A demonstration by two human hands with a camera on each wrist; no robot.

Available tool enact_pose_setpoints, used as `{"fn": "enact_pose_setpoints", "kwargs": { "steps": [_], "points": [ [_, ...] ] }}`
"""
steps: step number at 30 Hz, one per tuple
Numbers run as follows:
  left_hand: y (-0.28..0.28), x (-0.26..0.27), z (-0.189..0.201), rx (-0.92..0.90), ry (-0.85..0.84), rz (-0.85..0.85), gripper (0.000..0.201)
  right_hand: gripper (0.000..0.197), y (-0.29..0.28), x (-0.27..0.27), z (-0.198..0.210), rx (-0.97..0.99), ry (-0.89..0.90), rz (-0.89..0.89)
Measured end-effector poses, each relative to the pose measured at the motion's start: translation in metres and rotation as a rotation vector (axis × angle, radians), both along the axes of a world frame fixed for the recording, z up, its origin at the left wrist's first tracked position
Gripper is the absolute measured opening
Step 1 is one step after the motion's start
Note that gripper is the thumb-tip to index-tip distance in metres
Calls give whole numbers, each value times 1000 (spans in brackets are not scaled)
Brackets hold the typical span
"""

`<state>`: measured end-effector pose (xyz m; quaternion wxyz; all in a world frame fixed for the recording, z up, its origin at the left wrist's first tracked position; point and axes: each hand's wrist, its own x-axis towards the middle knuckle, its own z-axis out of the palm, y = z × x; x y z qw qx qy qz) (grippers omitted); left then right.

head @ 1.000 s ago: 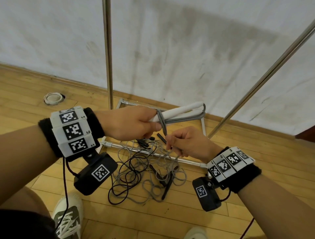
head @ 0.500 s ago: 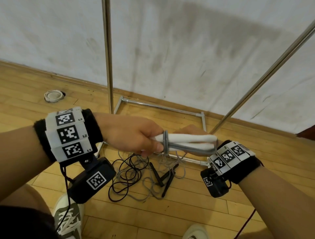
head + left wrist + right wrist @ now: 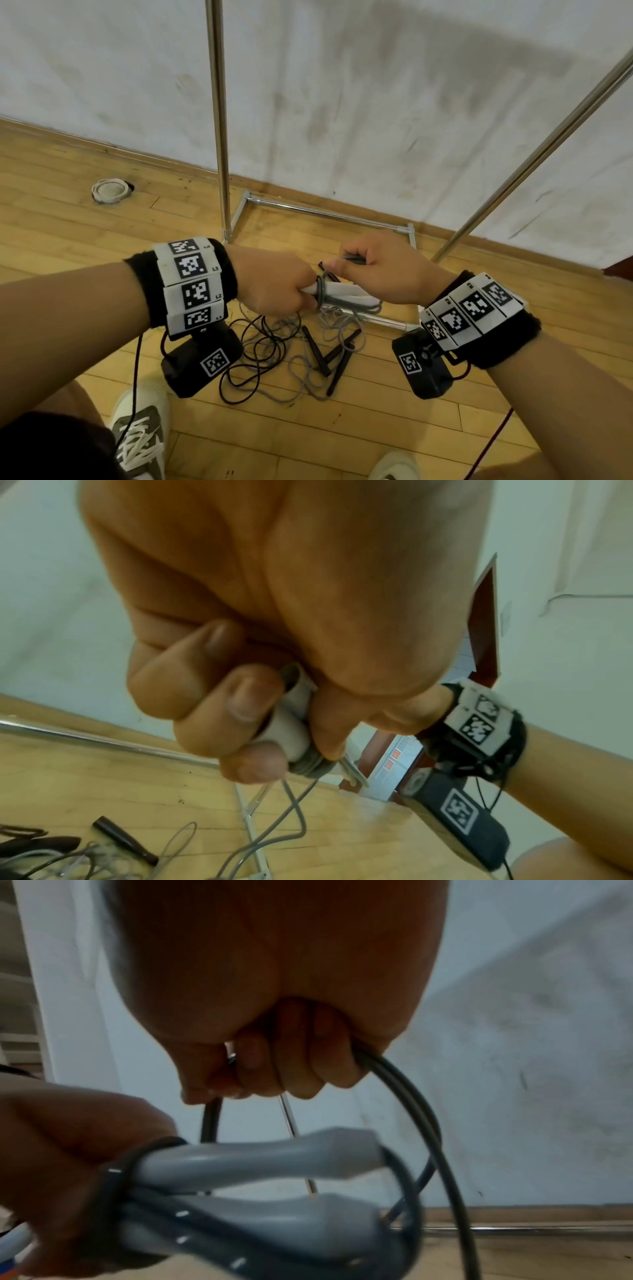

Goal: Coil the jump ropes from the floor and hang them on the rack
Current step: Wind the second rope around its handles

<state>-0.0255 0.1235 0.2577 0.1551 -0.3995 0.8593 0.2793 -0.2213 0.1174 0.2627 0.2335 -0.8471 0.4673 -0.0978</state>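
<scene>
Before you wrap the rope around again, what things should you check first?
1. Left hand grips both white handles together: ok.
2. Right hand holds the grey cord firmly: ok, fingers are curled round it.
3. Earlier wraps sit tight round the handles beside the left hand: ok.
4. The cord's slack runs free of the other ropes on the floor: cannot tell, it drops into the tangle.
5. How much cord is left to wind: cannot tell.
6. Rack stands close for hanging: ok, its poles are just ahead.
</scene>
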Motion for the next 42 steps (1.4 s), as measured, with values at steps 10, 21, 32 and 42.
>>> {"fn": "enact_pose_setpoints", "kwargs": {
  "steps": [10,21,32,42],
  "points": [
    [-24,5,0,-142,198,198,24,26,8,4,3,267,-342,-177],
    [-19,13,12,-1,545,307,23,17,12,-8,-13,372,-529,-153],
    [-7,21,27,1,505,208,24,26,5,-18,-22,352,-197,26],
    [8,14,25,122,410,49,28,36,-8,-39,-49,292,79,-161]
  ]
}}
